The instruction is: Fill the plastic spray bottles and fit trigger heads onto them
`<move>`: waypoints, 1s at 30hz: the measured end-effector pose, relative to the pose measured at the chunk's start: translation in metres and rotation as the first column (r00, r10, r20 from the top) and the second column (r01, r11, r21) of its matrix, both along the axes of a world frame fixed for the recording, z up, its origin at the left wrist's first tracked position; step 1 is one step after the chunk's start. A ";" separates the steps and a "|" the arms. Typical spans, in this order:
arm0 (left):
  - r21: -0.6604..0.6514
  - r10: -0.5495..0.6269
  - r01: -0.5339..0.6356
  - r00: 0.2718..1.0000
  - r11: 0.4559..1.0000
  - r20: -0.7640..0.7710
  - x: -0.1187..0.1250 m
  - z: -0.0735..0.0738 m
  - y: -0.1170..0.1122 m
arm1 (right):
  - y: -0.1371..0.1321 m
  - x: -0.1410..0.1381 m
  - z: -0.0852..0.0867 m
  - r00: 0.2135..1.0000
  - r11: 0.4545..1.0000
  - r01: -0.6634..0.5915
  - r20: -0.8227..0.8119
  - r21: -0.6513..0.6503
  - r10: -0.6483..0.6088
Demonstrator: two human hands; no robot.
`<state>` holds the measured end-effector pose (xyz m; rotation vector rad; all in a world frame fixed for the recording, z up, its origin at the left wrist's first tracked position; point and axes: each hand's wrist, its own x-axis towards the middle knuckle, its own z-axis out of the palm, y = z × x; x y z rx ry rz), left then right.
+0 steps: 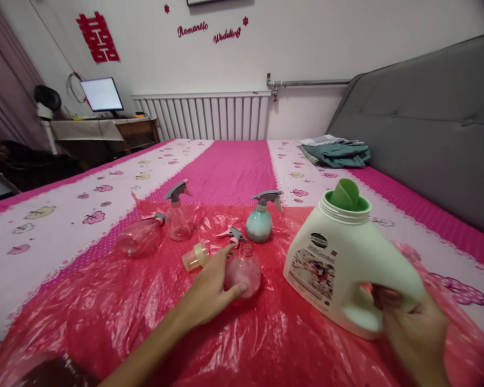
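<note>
- Fingers (pixel 387 298) of the right hand (pixel 421 325) curl round the handle of a big pale green jug (pixel 342 258), right of frame.
- Left hand (pixel 207 290) clasps an uncapped pink bottle (pixel 250 269), lower centre, between thumb and forefinger.
- Blue sprayer (pixel 259 223), centre, upright.
- Small yellow container (pixel 196 257), left of centre, lying down.

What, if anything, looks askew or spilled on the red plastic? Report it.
At the left, one see-through spray bottle lies on its side, though its neighbour stands upright. The yellow container lies sideways too. I see no spill.
</note>
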<state>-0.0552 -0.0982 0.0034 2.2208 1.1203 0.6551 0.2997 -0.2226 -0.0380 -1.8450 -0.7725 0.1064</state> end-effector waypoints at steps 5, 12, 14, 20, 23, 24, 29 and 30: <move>0.180 0.262 -0.315 0.928 0.932 0.265 -0.014 0.025 0.013 | -0.003 -0.001 -0.001 0.999 0.999 0.022 -0.026 -0.045 -0.024; 0.291 0.236 -0.165 0.945 0.942 -0.226 -0.019 0.048 0.054 | -0.004 -0.004 0.002 0.999 0.998 0.012 -0.032 -0.058 -0.014; 0.286 0.217 -0.135 0.936 0.949 -0.277 -0.008 0.050 0.065 | -0.003 -0.004 0.003 0.999 0.999 -0.003 -0.040 -0.048 0.001; 0.292 0.207 -0.093 0.898 0.952 -0.389 0.002 0.063 0.074 | -0.001 -0.004 0.007 0.993 0.993 -0.116 0.001 0.028 0.116; 0.248 0.212 -0.103 0.857 0.963 -0.470 -0.024 0.058 0.064 | 0.000 -0.003 0.006 0.990 0.989 -0.140 -0.011 0.043 0.140; 0.224 0.215 -0.116 0.845 0.968 -0.490 -0.034 0.053 0.059 | 0.001 -0.002 0.005 0.989 0.988 -0.149 -0.016 0.048 0.150; 0.198 0.317 -0.258 0.869 0.945 -0.380 -0.071 0.011 0.042 | 0.006 -0.004 0.007 0.986 0.981 -0.162 -0.010 0.104 0.164; 0.179 0.349 -0.305 0.875 0.935 -0.335 -0.073 0.008 0.041 | 0.006 -0.005 0.009 0.987 0.980 -0.161 -0.010 0.120 0.163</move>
